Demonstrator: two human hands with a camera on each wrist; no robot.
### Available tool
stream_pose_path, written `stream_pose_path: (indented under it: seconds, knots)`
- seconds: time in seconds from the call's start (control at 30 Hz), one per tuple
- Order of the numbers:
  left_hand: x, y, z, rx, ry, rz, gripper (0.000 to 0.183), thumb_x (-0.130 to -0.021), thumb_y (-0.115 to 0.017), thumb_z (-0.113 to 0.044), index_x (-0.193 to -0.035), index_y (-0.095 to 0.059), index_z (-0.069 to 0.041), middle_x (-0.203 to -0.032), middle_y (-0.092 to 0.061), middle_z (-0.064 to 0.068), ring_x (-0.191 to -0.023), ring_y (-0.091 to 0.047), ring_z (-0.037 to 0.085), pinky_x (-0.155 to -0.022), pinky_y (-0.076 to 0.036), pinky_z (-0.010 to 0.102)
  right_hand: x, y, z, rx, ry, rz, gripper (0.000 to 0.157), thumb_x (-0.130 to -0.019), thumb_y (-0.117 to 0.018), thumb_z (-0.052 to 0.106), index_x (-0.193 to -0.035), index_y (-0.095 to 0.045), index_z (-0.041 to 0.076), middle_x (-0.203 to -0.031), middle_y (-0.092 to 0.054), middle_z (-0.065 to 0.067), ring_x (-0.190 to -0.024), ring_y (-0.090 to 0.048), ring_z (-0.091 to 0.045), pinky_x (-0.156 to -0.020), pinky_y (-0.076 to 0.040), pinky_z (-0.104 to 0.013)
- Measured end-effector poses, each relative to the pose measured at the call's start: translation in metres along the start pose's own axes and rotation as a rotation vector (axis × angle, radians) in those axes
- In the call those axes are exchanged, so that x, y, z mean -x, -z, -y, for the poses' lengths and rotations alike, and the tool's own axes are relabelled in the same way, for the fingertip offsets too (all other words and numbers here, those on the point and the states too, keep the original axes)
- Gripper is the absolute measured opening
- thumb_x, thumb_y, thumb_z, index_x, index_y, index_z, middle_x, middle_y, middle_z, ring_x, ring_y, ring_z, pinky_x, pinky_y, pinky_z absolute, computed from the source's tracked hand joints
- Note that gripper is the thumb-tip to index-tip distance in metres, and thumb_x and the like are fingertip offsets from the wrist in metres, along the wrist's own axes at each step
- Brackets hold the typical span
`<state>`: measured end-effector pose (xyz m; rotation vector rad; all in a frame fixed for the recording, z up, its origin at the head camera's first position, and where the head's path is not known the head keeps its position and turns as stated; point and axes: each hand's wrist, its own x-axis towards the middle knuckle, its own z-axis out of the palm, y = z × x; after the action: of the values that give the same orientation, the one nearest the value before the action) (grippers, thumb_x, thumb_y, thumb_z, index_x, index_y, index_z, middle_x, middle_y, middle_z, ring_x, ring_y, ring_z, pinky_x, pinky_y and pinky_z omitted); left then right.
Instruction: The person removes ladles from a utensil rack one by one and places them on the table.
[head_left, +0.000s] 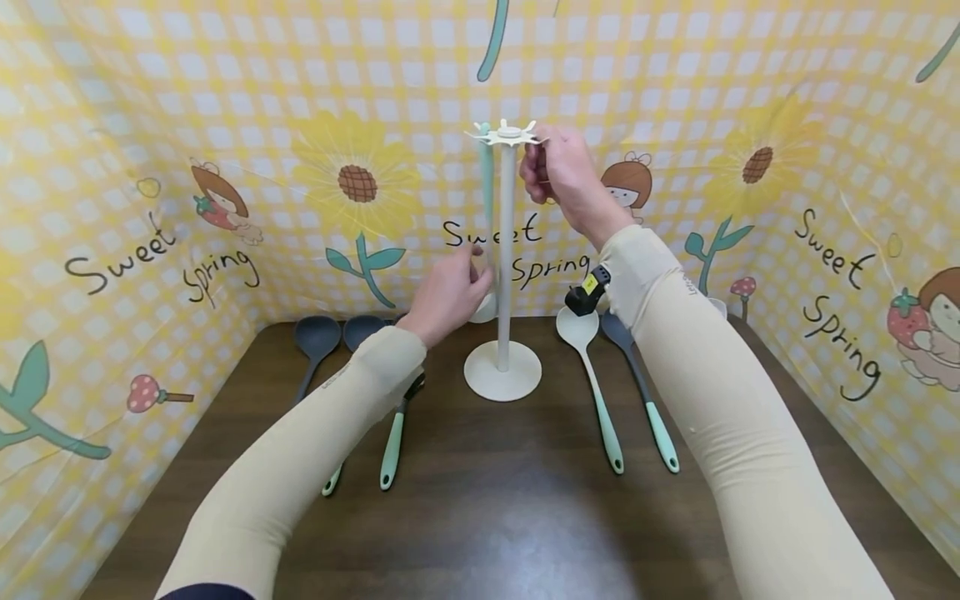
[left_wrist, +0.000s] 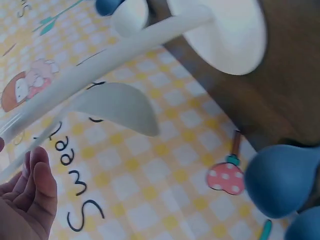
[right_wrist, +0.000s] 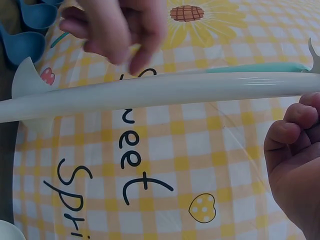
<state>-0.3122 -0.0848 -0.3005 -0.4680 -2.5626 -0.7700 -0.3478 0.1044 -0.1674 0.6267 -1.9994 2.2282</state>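
A white utensil rack (head_left: 506, 267) stands upright on a round base, with a ring of hooks at its top. From a hook on its left side hangs a white ladle (left_wrist: 117, 107) with a mint handle (head_left: 487, 179). My right hand (head_left: 562, 171) is at the hooks on the right side, its fingers curled and gripping the rack's top edge. Lower down, my left hand (head_left: 450, 292) is beside the hanging ladle's handle, fingers loosely bent and seemingly holding nothing. In the right wrist view that hand (right_wrist: 112, 32) is blurred.
Dark-headed ladles (head_left: 317, 335) with mint handles lie on the brown table (head_left: 517, 500) at the left, partly under my left arm. Right of the rack lie a white spoon-shaped utensil (head_left: 577, 329) and a dark one (head_left: 660, 437). A yellow-checked cloth (head_left: 420, 67) surrounds the table's back and sides.
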Motion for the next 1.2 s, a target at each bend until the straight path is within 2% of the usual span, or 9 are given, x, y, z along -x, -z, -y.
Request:
stream_pose_path:
  seconds: [0.1, 0.27, 0.37, 0.6, 0.87, 1.2]
  knots:
    - [-0.01, 0.0, -0.007, 0.044, 0.004, -0.029, 0.046, -0.101, -0.05, -0.036, -0.133, -0.057, -0.004, -0.077, -0.065, -0.001, -0.061, -0.06, 0.015, -0.055, -0.047, 0.03, 0.001, 0.0, 0.0, 0.017, 0.011, 0.006, 0.038, -0.107, -0.033, 0.017, -0.073, -0.047, 0.008, -0.058, -0.05, -0.005, -0.045, -0.041, -0.017, -0.043, -0.036, -0.027]
    - [-0.02, -0.001, -0.011, 0.079, 0.002, -0.058, 0.037, -0.102, -0.051, -0.03, -0.125, -0.06, -0.002, -0.075, -0.065, 0.002, -0.06, -0.06, 0.017, -0.052, -0.047, 0.032, 0.001, 0.0, -0.001, 0.034, 0.033, 0.015, 0.037, -0.107, -0.032, 0.016, -0.074, -0.047, 0.007, -0.057, -0.05, -0.004, -0.044, -0.04, -0.017, -0.043, -0.036, -0.027]
    - [-0.022, -0.002, -0.011, 0.074, 0.01, -0.056, 0.03, -0.103, -0.052, -0.029, -0.117, -0.062, -0.004, -0.076, -0.066, 0.004, -0.06, -0.06, 0.018, -0.051, -0.047, 0.032, 0.0, 0.0, -0.002, 0.033, 0.047, 0.016, 0.037, -0.107, -0.032, 0.017, -0.074, -0.047, 0.007, -0.057, -0.05, -0.005, -0.044, -0.04, -0.017, -0.043, -0.036, -0.026]
    - [-0.026, -0.003, -0.01, 0.086, 0.013, -0.05, 0.022, -0.104, -0.053, -0.025, -0.101, -0.064, -0.006, -0.088, -0.07, 0.007, -0.072, -0.065, 0.017, -0.06, -0.053, 0.031, -0.001, 0.001, -0.004, 0.024, 0.037, 0.002, 0.037, -0.107, -0.033, 0.018, -0.074, -0.048, 0.008, -0.059, -0.05, -0.005, -0.045, -0.04, -0.017, -0.043, -0.036, -0.026]
    - [-0.028, -0.001, -0.007, 0.117, 0.01, -0.057, 0.022, -0.104, -0.051, -0.022, -0.096, -0.062, -0.006, -0.082, -0.066, 0.007, -0.065, -0.06, 0.019, -0.057, -0.049, 0.031, -0.002, -0.001, -0.004, 0.023, 0.034, 0.002, 0.037, -0.107, -0.033, 0.018, -0.075, -0.047, 0.007, -0.059, -0.05, -0.006, -0.045, -0.04, -0.017, -0.043, -0.036, -0.026]
    - [-0.032, 0.011, -0.003, 0.101, -0.021, -0.09, 0.024, -0.104, -0.051, -0.02, -0.086, -0.056, -0.005, -0.074, -0.06, 0.008, -0.06, -0.053, 0.021, -0.053, -0.043, 0.031, 0.001, -0.002, -0.002, 0.018, 0.02, -0.008, 0.036, -0.107, -0.033, 0.016, -0.075, -0.047, 0.008, -0.057, -0.051, -0.004, -0.044, -0.04, -0.017, -0.043, -0.036, -0.026]
